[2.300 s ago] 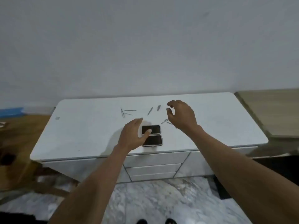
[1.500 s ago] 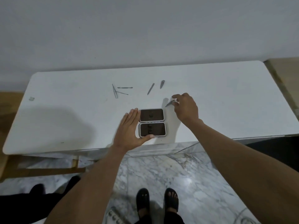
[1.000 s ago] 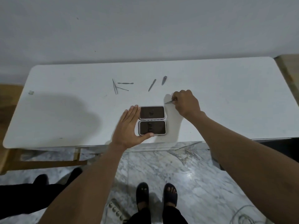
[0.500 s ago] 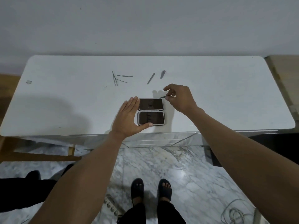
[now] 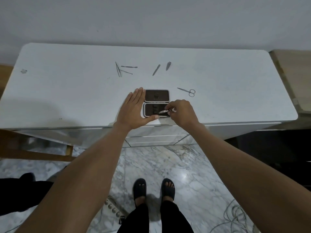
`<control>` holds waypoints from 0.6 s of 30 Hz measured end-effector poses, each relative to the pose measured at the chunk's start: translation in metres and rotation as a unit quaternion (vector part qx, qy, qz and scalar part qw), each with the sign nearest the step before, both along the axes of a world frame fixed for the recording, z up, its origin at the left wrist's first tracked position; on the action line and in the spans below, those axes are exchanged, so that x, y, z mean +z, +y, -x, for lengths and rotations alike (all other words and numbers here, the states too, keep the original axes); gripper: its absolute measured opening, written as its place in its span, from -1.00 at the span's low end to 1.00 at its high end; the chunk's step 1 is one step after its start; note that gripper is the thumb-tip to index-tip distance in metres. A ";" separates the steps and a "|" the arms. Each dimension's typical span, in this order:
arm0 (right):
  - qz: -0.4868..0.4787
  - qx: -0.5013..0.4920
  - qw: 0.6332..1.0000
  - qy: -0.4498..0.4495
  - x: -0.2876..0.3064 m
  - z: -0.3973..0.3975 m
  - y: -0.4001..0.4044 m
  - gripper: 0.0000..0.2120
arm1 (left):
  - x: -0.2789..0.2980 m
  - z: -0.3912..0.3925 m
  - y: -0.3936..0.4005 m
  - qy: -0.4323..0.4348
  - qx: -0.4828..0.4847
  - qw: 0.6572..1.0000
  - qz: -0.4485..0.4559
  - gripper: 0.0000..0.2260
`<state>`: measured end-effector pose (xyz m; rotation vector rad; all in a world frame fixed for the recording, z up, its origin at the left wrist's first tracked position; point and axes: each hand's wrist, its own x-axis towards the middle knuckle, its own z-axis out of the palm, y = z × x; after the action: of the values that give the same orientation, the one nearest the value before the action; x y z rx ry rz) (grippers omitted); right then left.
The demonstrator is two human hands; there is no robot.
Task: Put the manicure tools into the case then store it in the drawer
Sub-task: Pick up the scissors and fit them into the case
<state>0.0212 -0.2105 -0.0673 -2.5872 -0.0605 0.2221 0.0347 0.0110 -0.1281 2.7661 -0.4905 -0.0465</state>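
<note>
An open case [image 5: 156,95] with dark lining lies near the front edge of the white dresser top [image 5: 67,91], its two halves side by side. My left hand [image 5: 134,110] braces the case's left side, fingers flat, thumb at its near edge. My right hand [image 5: 181,113] pinches a small metal nail clipper [image 5: 164,111] over the near half of the case. Small scissors [image 5: 187,91] lie to the right of the case. Farther back lie tweezers and thin picks [image 5: 123,69], a file [image 5: 156,70] and a second clipper [image 5: 168,65].
Drawer fronts [image 5: 156,137] show below the dresser's front edge, shut. A wooden surface [image 5: 292,73] adjoins on the right, a wooden frame [image 5: 33,148] on the left. My feet [image 5: 154,190] stand on the marble floor, with a power strip [image 5: 112,206] and cables [image 5: 235,217] nearby.
My right hand lifted the nail clipper from the dresser top beside the case and carried it over the near half of the case. The scissors it covered are now in view. My left hand stayed put.
</note>
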 end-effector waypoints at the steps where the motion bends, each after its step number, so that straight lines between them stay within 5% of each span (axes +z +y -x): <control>1: 0.002 -0.002 1.000 -0.001 -0.001 0.001 0.002 -0.79 | 0.000 0.000 0.000 -0.002 -0.002 1.000 0.000 0.10; 18: -0.026 -0.019 0.999 0.017 -0.004 0.001 0.019 -0.89 | -0.001 -0.004 0.002 -0.001 0.001 1.000 0.024 0.17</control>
<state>0.0205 -0.1913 -0.0717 -2.5294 -0.0055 0.2485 0.0386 0.0127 -0.1293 2.7202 -0.4818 -0.0305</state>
